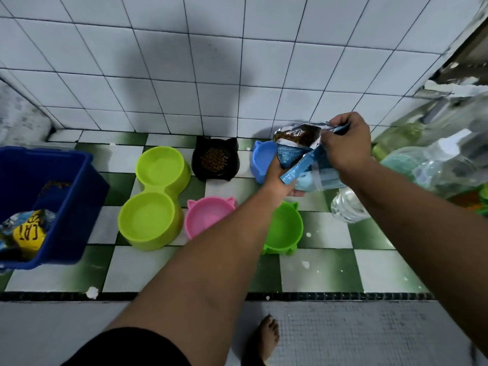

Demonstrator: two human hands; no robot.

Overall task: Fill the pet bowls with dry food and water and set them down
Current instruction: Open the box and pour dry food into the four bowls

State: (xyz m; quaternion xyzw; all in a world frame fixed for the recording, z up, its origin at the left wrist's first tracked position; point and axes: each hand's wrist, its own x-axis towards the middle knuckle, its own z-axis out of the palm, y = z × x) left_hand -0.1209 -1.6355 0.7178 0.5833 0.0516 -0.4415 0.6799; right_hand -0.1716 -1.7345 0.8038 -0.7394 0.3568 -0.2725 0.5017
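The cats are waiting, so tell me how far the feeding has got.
Done: only the black bowl holds kibble. In hand: the left hand and right hand hold the open food bag by the blue bowl. Left: the lime double bowl, pink bowl and green bowl look empty, and the clear bottle sits untouched.

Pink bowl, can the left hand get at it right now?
Likely not at once. The pink bowl sits uncovered on the floor, close to the left hand, with nothing between them. But that hand grips the food bag from underneath and would have to let go first.
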